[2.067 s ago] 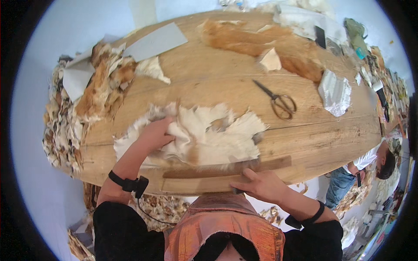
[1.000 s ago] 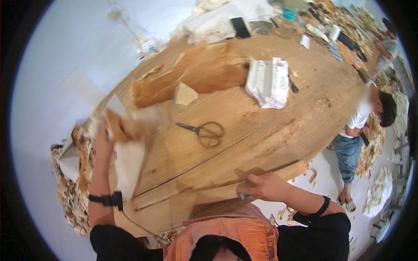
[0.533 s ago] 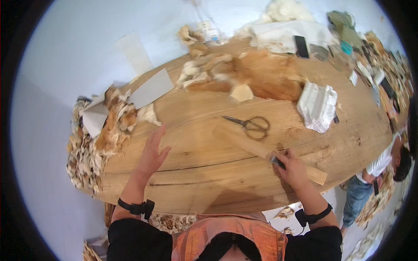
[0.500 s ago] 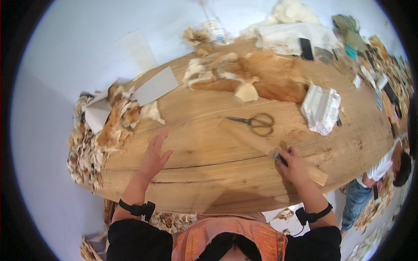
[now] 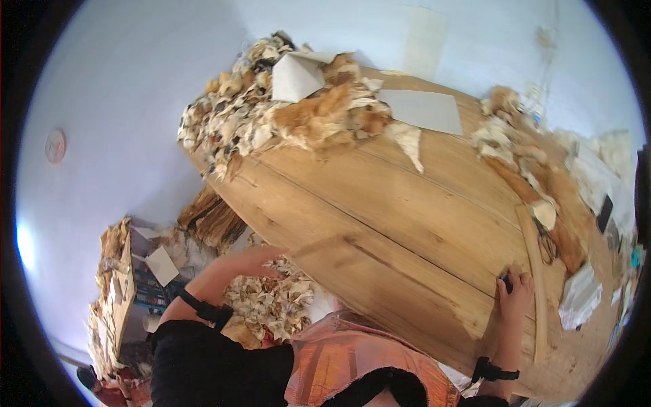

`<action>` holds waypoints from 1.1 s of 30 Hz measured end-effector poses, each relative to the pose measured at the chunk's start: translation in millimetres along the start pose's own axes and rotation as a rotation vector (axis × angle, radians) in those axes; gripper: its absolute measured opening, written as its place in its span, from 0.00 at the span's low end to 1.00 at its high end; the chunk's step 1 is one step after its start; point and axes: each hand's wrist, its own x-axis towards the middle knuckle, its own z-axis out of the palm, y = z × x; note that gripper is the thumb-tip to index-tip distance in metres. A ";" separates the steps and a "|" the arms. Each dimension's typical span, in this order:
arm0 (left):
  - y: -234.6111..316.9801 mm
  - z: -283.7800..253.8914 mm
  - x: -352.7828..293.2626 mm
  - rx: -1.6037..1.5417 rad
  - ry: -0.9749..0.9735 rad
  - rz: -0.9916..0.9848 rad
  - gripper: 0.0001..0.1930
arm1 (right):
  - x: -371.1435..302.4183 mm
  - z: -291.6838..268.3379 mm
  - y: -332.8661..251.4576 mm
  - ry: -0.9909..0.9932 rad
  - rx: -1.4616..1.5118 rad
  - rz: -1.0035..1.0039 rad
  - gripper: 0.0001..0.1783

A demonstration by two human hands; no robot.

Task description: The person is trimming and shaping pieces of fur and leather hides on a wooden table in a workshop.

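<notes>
My left hand (image 5: pixel 264 260) is beyond the table's near left edge, above a heap of fur scraps (image 5: pixel 268 305) lower down. Motion smears its fingers, so I cannot make out whether it holds anything. On the wooden table (image 5: pixel 400 234), my right hand (image 5: pixel 518 293) is closed around a small dark object (image 5: pixel 506 283), mostly covered by the fingers. Just right of that hand lies a long pale wooden strip (image 5: pixel 533 271). Scissors (image 5: pixel 546 245) rest past the strip, partly hidden beside a cream-coloured scrap (image 5: pixel 544 214).
A large fur-scrap pile (image 5: pixel 237 125) covers the table's far left corner, with a folded white sheet (image 5: pixel 296 79) on it. Nearby lies a flat grey-white sheet (image 5: pixel 422 112). Orange pelts (image 5: pixel 568 207), a phone (image 5: pixel 604 213) and a crumpled silvery-white packet (image 5: pixel 581 297) are at right.
The view has swung left, shifting the table's contents rightward. My left hand has gone from above the table to beyond its edge. My right hand still grips the dark object.
</notes>
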 end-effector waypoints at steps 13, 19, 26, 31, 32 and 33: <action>-206.8 -218.9 9.0 0.186 0.096 -0.099 0.37 | 95.3 -126.9 -485.1 -0.473 1.465 -1.252 0.08; -237.9 -259.4 170.7 0.151 0.200 0.236 0.38 | 106.4 -131.4 -528.5 -0.332 1.317 -1.322 0.07; -194.9 -253.4 323.6 0.347 0.489 0.326 0.29 | 102.0 -82.0 -500.7 0.065 1.400 -0.568 0.08; -216.6 -272.8 345.1 0.016 0.575 0.427 0.16 | 125.6 -14.8 -463.9 -0.388 1.069 0.075 0.13; -201.9 -282.6 339.3 -0.457 0.518 0.453 0.16 | 128.5 7.5 -453.6 -0.414 1.038 0.126 0.15; -186.1 -293.9 325.7 -0.921 0.445 0.444 0.16 | 132.5 25.3 -449.7 -0.400 1.044 0.129 0.15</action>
